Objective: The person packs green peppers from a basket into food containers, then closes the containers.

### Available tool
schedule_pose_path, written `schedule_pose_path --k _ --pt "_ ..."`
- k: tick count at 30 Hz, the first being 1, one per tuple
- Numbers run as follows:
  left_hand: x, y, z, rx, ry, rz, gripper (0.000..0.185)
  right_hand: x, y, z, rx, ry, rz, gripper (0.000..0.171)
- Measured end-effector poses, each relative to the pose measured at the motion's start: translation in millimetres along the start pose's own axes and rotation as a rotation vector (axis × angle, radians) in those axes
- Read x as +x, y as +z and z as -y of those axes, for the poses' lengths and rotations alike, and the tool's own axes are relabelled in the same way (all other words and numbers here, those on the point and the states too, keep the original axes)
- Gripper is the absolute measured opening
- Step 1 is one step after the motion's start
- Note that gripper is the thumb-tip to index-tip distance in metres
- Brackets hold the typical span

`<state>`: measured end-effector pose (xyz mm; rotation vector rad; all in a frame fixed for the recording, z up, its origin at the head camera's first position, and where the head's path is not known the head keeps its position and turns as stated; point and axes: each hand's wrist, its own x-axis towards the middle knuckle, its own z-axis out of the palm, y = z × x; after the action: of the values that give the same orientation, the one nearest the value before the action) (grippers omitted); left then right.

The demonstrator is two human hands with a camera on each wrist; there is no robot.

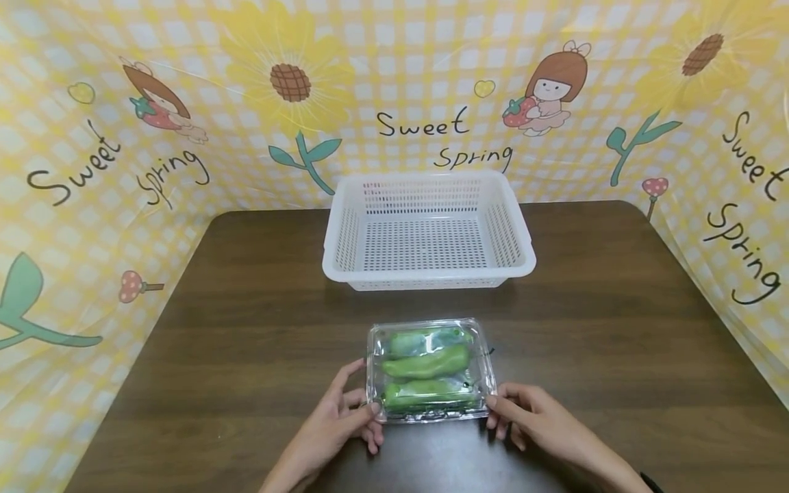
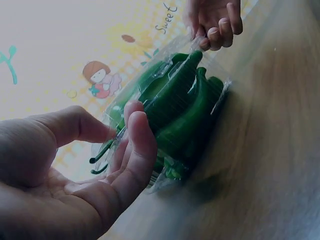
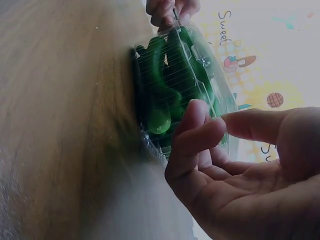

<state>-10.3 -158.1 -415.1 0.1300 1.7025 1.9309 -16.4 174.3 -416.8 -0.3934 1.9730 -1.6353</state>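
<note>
A clear plastic clamshell box (image 1: 483,375) of long green peppers (image 1: 425,363) is in front of me, near the middle of the head view. My left hand (image 1: 335,421) pinches its near left corner, thumb on top and fingers at the side and below. At the near right corner my right hand (image 1: 536,411) pinches the edge between thumb and fingers. Both wrist views show the peppers through the box's ridged underside, and the box stands close over the table with a shadow beneath. Thin pepper stems (image 2: 99,159) stick out beside the left fingers in the left wrist view.
Beyond the box, a white perforated plastic basket (image 1: 333,263) stands at the back of the dark wood table (image 1: 246,329). A yellow checked cloth (image 1: 394,82) with flowers and lettering hangs behind and along both sides.
</note>
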Motion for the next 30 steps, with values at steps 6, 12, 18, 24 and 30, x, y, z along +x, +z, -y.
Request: schedule_pose_path --k 6,12,18,24,30 --pt "5.0 7.5 1.3 -0.040 0.018 -0.022 0.083 -3 0 -3 0.037 -0.018 -0.028 0.035" --pt "11.2 16.2 3.4 -0.076 0.030 -0.066 0.081 -6 0 -7 0.057 -0.045 -0.064 0.033" --pt "14.3 18.4 6.4 -0.100 0.046 -0.043 0.081 -7 -1 -8 0.063 -0.039 -0.082 0.033" --pt "15.1 18.7 7.5 -0.078 0.037 -0.039 0.076 -10 -7 -6 0.051 -0.013 -0.066 0.035" --pt "14.3 17.9 7.8 -0.009 0.031 -0.048 0.068 -11 -13 -8 0.084 0.014 -0.053 0.037"
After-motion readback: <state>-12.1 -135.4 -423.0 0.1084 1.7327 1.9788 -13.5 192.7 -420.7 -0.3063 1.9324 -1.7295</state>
